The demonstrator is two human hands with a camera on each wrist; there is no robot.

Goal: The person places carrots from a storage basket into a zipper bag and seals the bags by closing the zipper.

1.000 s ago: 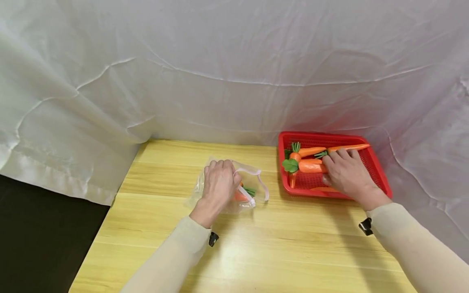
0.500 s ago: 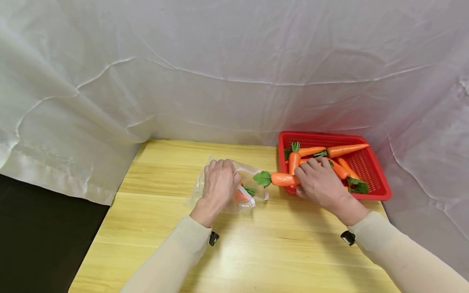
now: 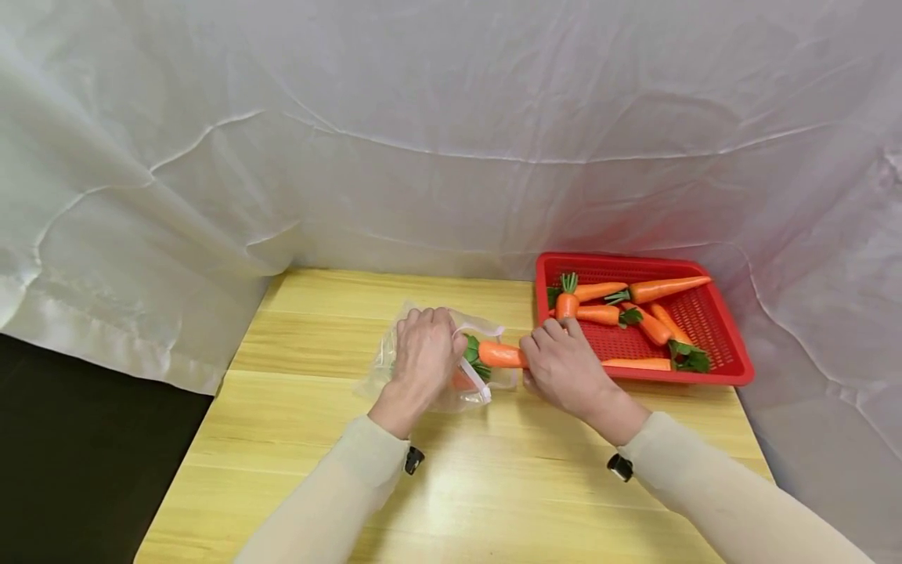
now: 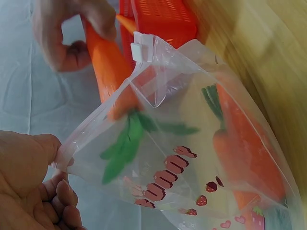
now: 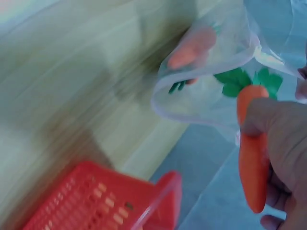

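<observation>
Head view: A person's left hand (image 3: 425,352) pinches a clear bag (image 3: 447,399) over the bench (image 3: 493,470) as the right hand (image 3: 567,368) grips a carrot (image 3: 502,355), its leaves (image 3: 472,350) turned toward the bag's open rim (image 3: 476,379). The basket (image 3: 733,341), with other carrots (image 3: 665,290) in it, stands just beyond the right hand. One hand alone seems to steady the bag, so a hard push could drag it along the bench or pull its edge from the left hand.

Left wrist view: The left hand holds only a corner of the thin film, at the edge of the mouth. Green shows through the plastic, and the carrot's thick end crosses the edge beside the slider (image 4: 138,52). The shoulder could catch there and fold the film inward. The bagged carrots (image 4: 249,148) lie to one side and probably lend some weight, though they might also block the way in.

Right wrist view: The right hand clasps the carrot along its side, tapered tip free. Leaves spread across the mouth and could snag or bend back against it; a smooth skin, if slick, might let the carrot twist in the grip.
</observation>
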